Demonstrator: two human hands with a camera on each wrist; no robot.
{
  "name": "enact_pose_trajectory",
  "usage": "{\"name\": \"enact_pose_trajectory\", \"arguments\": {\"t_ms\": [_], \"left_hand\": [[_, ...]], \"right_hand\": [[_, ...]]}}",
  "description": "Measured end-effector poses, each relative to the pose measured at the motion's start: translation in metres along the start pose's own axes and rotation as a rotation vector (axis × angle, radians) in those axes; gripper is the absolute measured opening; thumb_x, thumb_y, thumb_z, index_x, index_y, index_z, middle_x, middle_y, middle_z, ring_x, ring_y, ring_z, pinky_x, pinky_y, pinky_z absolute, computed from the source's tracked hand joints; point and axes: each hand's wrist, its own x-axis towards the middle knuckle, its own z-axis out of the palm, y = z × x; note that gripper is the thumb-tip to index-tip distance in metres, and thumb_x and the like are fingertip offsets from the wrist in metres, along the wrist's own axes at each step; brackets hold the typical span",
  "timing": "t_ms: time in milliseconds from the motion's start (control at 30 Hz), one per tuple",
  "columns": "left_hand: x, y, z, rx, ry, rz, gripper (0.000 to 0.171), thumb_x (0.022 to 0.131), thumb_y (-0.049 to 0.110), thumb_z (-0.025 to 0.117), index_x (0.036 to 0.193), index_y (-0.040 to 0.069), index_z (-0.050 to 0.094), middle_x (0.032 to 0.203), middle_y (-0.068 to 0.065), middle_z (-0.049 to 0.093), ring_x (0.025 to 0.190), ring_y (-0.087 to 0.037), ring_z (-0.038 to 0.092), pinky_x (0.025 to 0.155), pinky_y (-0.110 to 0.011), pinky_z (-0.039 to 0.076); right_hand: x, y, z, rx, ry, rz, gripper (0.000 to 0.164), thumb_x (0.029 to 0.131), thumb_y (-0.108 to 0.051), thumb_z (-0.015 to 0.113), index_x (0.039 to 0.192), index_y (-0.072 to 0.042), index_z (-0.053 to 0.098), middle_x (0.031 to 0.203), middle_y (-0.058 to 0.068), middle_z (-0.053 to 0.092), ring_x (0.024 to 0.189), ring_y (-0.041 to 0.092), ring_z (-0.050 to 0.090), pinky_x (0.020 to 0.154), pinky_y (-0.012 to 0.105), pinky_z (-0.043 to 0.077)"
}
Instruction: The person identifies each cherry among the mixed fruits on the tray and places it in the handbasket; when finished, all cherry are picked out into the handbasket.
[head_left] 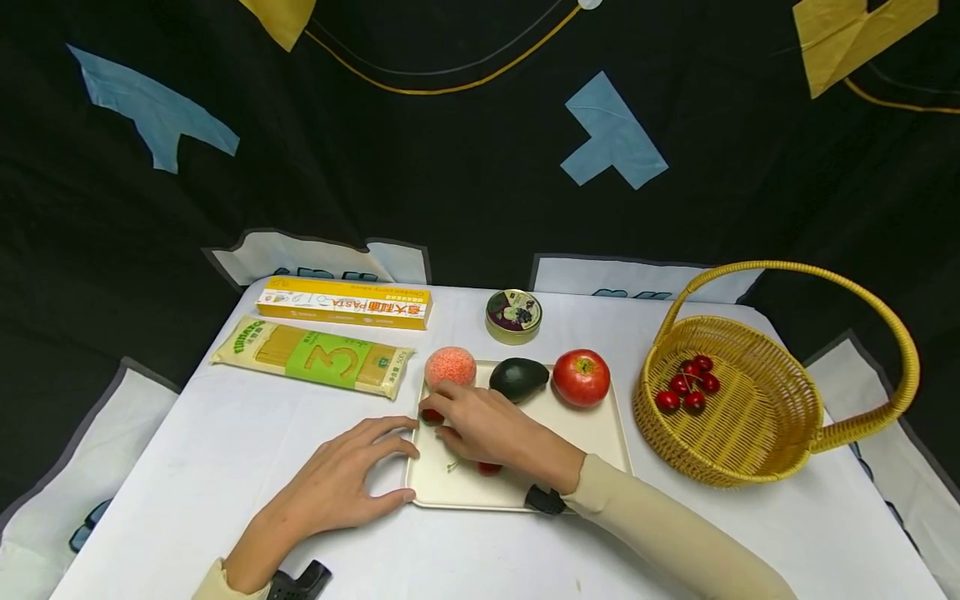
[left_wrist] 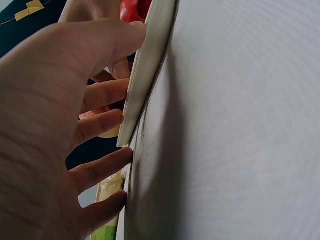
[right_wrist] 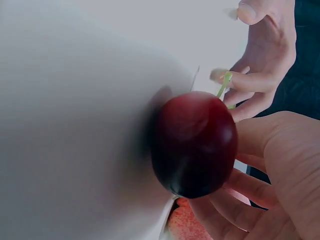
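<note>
My right hand (head_left: 487, 425) reaches over the cream tray (head_left: 525, 497), its thumb and fingers curled about a dark red cherry (head_left: 432, 416) at the tray's left side. A second cherry (head_left: 489, 469), green-stemmed, lies partly hidden under that hand; close to the camera, a cherry (right_wrist: 195, 145) looms large in the right wrist view. Along the tray's back are a speckled pink round fruit (head_left: 451, 367), a dark avocado (head_left: 518, 379) and a red apple (head_left: 581, 378). With fingers spread, my left hand (head_left: 337, 475) is at the tray's left edge, thumb against the rim.
A yellow wicker basket (head_left: 750, 462) with a tall handle stands at right, holding several cherries (head_left: 686, 387). A yellow pasta box (head_left: 345, 303) and a bag of pasta (head_left: 315, 357) lie at the back left. Behind the tray sits a round tin (head_left: 513, 317).
</note>
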Motion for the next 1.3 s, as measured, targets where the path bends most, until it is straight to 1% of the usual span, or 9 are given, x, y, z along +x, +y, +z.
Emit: {"name": "enact_pose_trajectory", "arguments": {"t_ms": [167, 300, 400, 533, 767, 900, 1033, 1200, 1300], "left_hand": [[0.0, 0.0, 0.0, -0.011, -0.004, -0.006, 0.039, 0.085, 0.055, 0.088, 0.116, 0.038, 0.072, 0.153, 0.011, 0.058, 0.139, -0.017, 0.058, 0.106, -0.047, 0.056], [0.0, 0.001, -0.001, -0.014, -0.011, -0.014, 0.038, 0.085, 0.055, 0.088, 0.116, 0.038, 0.072, 0.153, 0.011, 0.058, 0.139, -0.017, 0.058, 0.106, -0.048, 0.056], [0.0, 0.001, -0.002, -0.012, -0.011, -0.015, 0.038, 0.084, 0.054, 0.089, 0.115, 0.038, 0.072, 0.153, 0.011, 0.058, 0.139, -0.017, 0.058, 0.106, -0.047, 0.056], [0.001, 0.001, -0.002, -0.006, -0.011, -0.012, 0.039, 0.084, 0.055, 0.089, 0.115, 0.038, 0.073, 0.153, 0.011, 0.058, 0.139, -0.017, 0.058, 0.106, -0.047, 0.056], [0.001, 0.002, 0.0, 0.002, -0.014, -0.023, 0.037, 0.085, 0.054, 0.088, 0.114, 0.038, 0.072, 0.153, 0.01, 0.059, 0.139, -0.019, 0.059, 0.106, -0.049, 0.056], [0.001, 0.002, 0.0, 0.0, -0.019, -0.032, 0.037, 0.085, 0.054, 0.088, 0.114, 0.038, 0.073, 0.153, 0.009, 0.059, 0.139, -0.021, 0.059, 0.107, -0.05, 0.055], [0.001, 0.002, -0.001, 0.004, -0.015, -0.031, 0.038, 0.084, 0.053, 0.089, 0.113, 0.037, 0.073, 0.152, 0.009, 0.059, 0.139, -0.02, 0.059, 0.108, -0.049, 0.055], [0.001, 0.003, -0.002, 0.001, -0.015, -0.028, 0.038, 0.084, 0.053, 0.09, 0.114, 0.036, 0.073, 0.152, 0.009, 0.059, 0.139, -0.019, 0.059, 0.107, -0.049, 0.056], [0.001, 0.003, -0.001, 0.0, -0.021, -0.033, 0.038, 0.084, 0.053, 0.089, 0.114, 0.037, 0.073, 0.152, 0.01, 0.059, 0.139, -0.02, 0.059, 0.107, -0.049, 0.055]], "right_hand": [[-0.002, 0.001, 0.001, -0.003, -0.019, -0.001, 0.029, 0.099, -0.022, 0.08, 0.127, -0.018, 0.074, 0.117, 0.001, 0.065, 0.076, 0.014, 0.065, 0.07, 0.028, 0.06], [-0.004, 0.002, -0.002, -0.006, -0.029, -0.009, 0.027, 0.097, -0.02, 0.082, 0.121, -0.016, 0.072, 0.115, 0.002, 0.066, 0.077, 0.014, 0.065, 0.071, 0.029, 0.06], [-0.007, 0.004, -0.005, 0.009, -0.037, -0.002, 0.027, 0.097, -0.02, 0.082, 0.121, -0.015, 0.07, 0.116, 0.003, 0.067, 0.079, 0.015, 0.066, 0.072, 0.028, 0.06], [-0.013, 0.008, -0.01, 0.038, -0.02, 0.006, 0.028, 0.096, -0.018, 0.082, 0.122, -0.015, 0.071, 0.12, 0.005, 0.068, 0.082, 0.015, 0.067, 0.076, 0.026, 0.06], [-0.031, 0.01, -0.029, 0.094, 0.057, 0.019, 0.029, 0.095, -0.015, 0.083, 0.122, -0.016, 0.073, 0.118, 0.002, 0.067, 0.086, 0.015, 0.069, 0.08, 0.025, 0.061], [-0.046, 0.014, -0.042, 0.13, 0.121, 0.054, 0.029, 0.092, -0.011, 0.084, 0.119, -0.016, 0.074, 0.117, 0.0, 0.067, 0.089, 0.014, 0.071, 0.079, 0.024, 0.061], [-0.063, 0.02, -0.051, 0.154, 0.175, 0.107, 0.03, 0.09, -0.008, 0.085, 0.117, -0.015, 0.074, 0.121, -0.001, 0.066, 0.087, 0.015, 0.072, 0.075, 0.024, 0.062], [-0.084, 0.032, -0.056, 0.111, 0.249, 0.158, 0.035, 0.088, -0.009, 0.088, 0.119, -0.015, 0.074, 0.123, 0.001, 0.069, 0.096, 0.017, 0.074, 0.077, 0.03, 0.064], [-0.097, 0.04, -0.06, 0.085, 0.295, 0.171, 0.036, 0.088, -0.01, 0.089, 0.12, -0.014, 0.074, 0.119, 0.002, 0.069, 0.093, 0.018, 0.073, 0.075, 0.03, 0.063]]}}
